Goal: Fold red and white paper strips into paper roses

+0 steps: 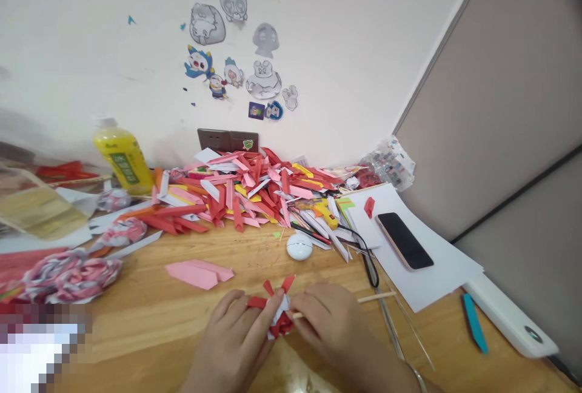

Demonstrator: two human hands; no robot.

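Spreading across a wooden desk (159,326) against a white wall, at twelve o'clock: a wide heap of folded paper strips (254,196) in red, pink, white and yellow. At three o'clock, white paper sheets (436,272) bearing a dark smartphone (404,240). At ten o'clock, a yellow drink bottle (122,159). Nearer in, at eleven o'clock, a flat pink folded paper piece (197,273); just past centre, a small white round object (299,247).

At six o'clock, close to the near edge: both hands meeting around a small red and white folded paper flower (278,314), its red tips fanning upward. Judged very light, soft and easily crushed or torn; best gripped gently at the gathered base rather than the loose tips.

Left hand (234,344) curled nearly closed, thumb and forefinger pinching the flower's left side. Right hand (330,320) likewise nearly closed, fingertips (297,305) pressing the flower's right side and gripping a thin wooden stick (375,298) pointing out toward three o'clock. Black scissors (370,262) lying just beyond the right hand.
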